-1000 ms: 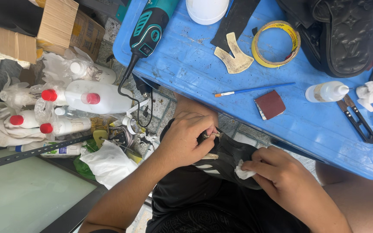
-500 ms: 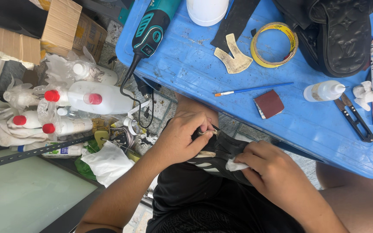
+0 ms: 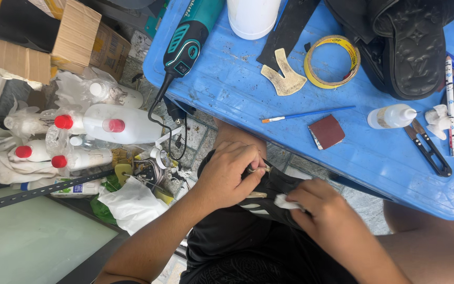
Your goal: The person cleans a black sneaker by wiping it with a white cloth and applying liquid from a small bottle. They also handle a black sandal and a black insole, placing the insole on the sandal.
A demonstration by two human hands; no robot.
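We see in the lower middle of the frame a black shoe [image 3: 269, 197] with pale stripes, lying on the person's lap, just below the near edge of the blue table [image 3: 227, 89]. The left hand [image 3: 227, 176] grips the shoe from above; its fingers [image 3: 248, 158] are curled and pressed together around the upper edge of the shoe. The right hand [image 3: 327, 221] is just to the right of it and pinches a small white cloth [image 3: 282, 201] between the thumb and the closed fingers, and the cloth touches the side of the shoe. The two hands are very near each other, with the shoe between them.

On the blue table, which fills the upper right of the frame, we see a teal rotary tool [image 3: 187, 37] at the upper left corner, with its black cable hanging over the edge. Near the middle lie a ring of yellow tape [image 3: 332, 60] and a pale cut-out piece [image 3: 285, 79]. Below them are a thin blue brush [image 3: 308, 114] and a small dark red sanding pad [image 3: 327, 131]. More to the right stand a small white squeeze bottle [image 3: 392, 115] and black snips [image 3: 429, 147]. A black sandal [image 3: 411, 42] rests at the upper right.

At the left of the frame, on the floor, we see white bottles with red caps [image 3: 106, 123] and a cardboard box [image 3: 74, 31]
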